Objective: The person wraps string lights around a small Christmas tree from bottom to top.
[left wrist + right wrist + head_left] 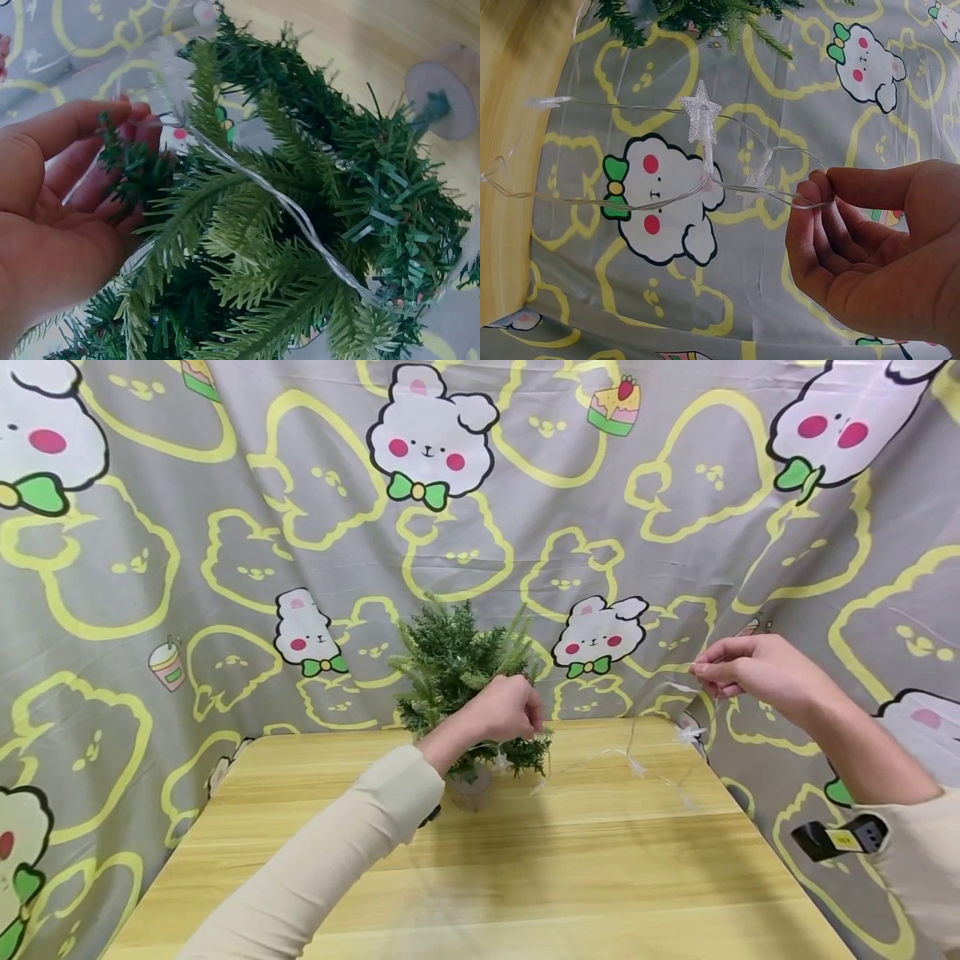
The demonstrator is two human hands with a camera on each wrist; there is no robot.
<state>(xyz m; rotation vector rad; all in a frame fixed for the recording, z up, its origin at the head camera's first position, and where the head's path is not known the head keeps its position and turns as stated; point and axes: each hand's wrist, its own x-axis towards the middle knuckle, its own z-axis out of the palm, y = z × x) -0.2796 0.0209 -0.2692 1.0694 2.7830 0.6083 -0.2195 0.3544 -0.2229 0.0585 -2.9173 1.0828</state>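
A small artificial Christmas tree (pixel 457 647) stands upright on a round base (pixel 471 792) on the table. Clear wire of a star string light (pixel 285 201) runs across its green branches. At the tree's right side, my left hand (pixel 510 708) pinches this wire between thumb and fingertips, as the left wrist view shows (pixel 67 195); a dark sprig stands in front of its fingers. Off to the right and raised, my right hand (pixel 757 672) pinches another stretch of wire. Clear plastic stars (pixel 700 112) hang from the loop near it.
The wooden table (pixel 600 868) carries loose string-light wire and stars to the right of the tree. A grey curtain (pixel 525 518) with cartoon animals hangs behind and at both sides. A black device (pixel 840 838) sits on my right sleeve.
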